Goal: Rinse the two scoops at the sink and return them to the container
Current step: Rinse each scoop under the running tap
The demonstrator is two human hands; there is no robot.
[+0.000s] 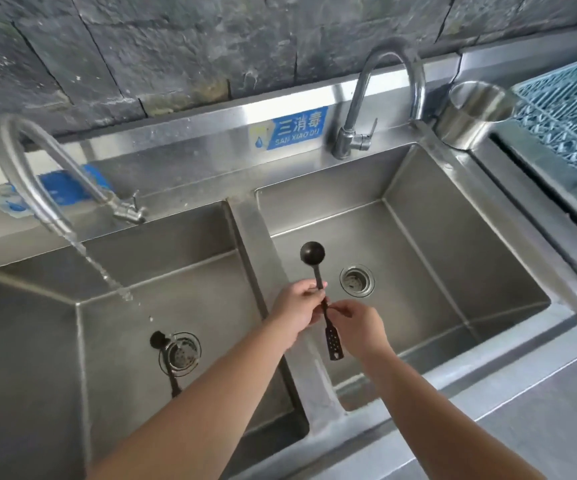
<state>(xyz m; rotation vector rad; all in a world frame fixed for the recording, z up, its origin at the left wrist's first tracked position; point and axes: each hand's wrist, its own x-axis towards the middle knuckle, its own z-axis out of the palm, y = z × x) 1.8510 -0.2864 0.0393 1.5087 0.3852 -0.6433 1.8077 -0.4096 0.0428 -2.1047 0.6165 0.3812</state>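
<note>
bright, even daylight; steel glare | soft blur; edges bowed

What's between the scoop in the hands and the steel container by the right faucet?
In the head view, only bare right basin and its rim lie between the held scoop and the steel container; the drain sits off to the side.

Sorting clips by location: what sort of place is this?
Probably a commercial kitchen's wash station: a stainless double sink with two taps, a blue disinfection label on the backsplash, and a dish rack at the right.
</note>
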